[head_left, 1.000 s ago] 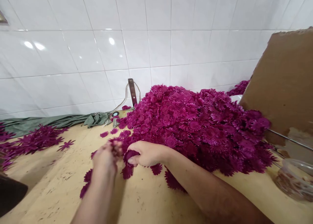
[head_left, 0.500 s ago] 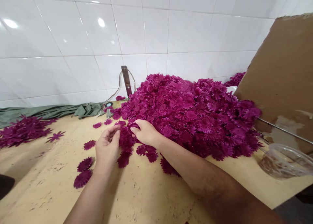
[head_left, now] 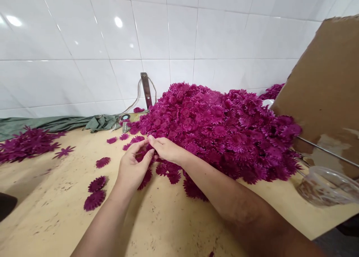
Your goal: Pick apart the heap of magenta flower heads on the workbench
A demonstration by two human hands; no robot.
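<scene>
At the left edge of the heaped purple artificial flowers [head_left: 213, 126], my two hands meet. My left hand [head_left: 134, 165] is curled, thumb and fingers closing around a purple flower layer that is mostly hidden. My right hand [head_left: 168, 149] is closed at the same spot, its thumb and bent fingers gripping the flower from the other side. Fine detail between the fingertips is covered. Just below the hands lie more loose flowers [head_left: 171, 173]. Left of my left wrist, two flat purple flowers [head_left: 94, 200] overlap on the tan tabletop [head_left: 168, 219].
Longer-petalled purple pieces [head_left: 28, 145] form a pile at far left. Behind it runs green cloth [head_left: 61, 124]. A metal bracket [head_left: 146, 89] stands against the tiled wall [head_left: 112, 36]. At right are a cardboard sheet [head_left: 322, 89], a thin rod [head_left: 325, 150] and a clear plastic tub [head_left: 322, 186].
My left hand has moved right and now touches my right hand at the flower. The right hand has shifted slightly left. The view has tilted a little.
</scene>
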